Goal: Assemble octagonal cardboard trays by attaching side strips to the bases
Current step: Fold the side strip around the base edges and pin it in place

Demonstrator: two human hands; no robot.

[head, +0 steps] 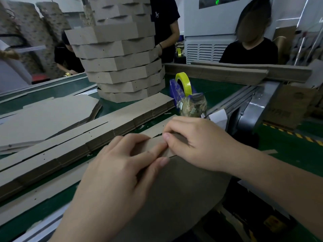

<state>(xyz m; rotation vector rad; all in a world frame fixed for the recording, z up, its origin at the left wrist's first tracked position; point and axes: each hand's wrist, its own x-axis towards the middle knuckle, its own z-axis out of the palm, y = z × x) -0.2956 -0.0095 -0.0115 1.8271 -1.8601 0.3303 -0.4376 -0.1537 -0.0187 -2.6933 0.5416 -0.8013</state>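
A brown cardboard base (183, 189) lies in front of me, its far edge under both hands. A folded side strip (155, 142) stands along that edge. My left hand (120, 165) holds the strip, fingers curled over it from the left. My right hand (195, 142) pinches the strip's end between thumb and fingertips, touching the left fingertips. A pile of flat side strips (87, 137) runs diagonally across the green table (218, 91) just beyond my hands. Flat bases (49, 116) are stacked at left. A tall stack of finished octagonal trays (122, 67) rises behind them.
A blue tape dispenser (176, 91) with a yellow roll (183, 81) sits behind my right hand, a wad of used tape (192, 107) at its front. Long cardboard strips (236, 70) lie at the back right. A person in black (250, 49) sits opposite; others stand behind the tray stack.
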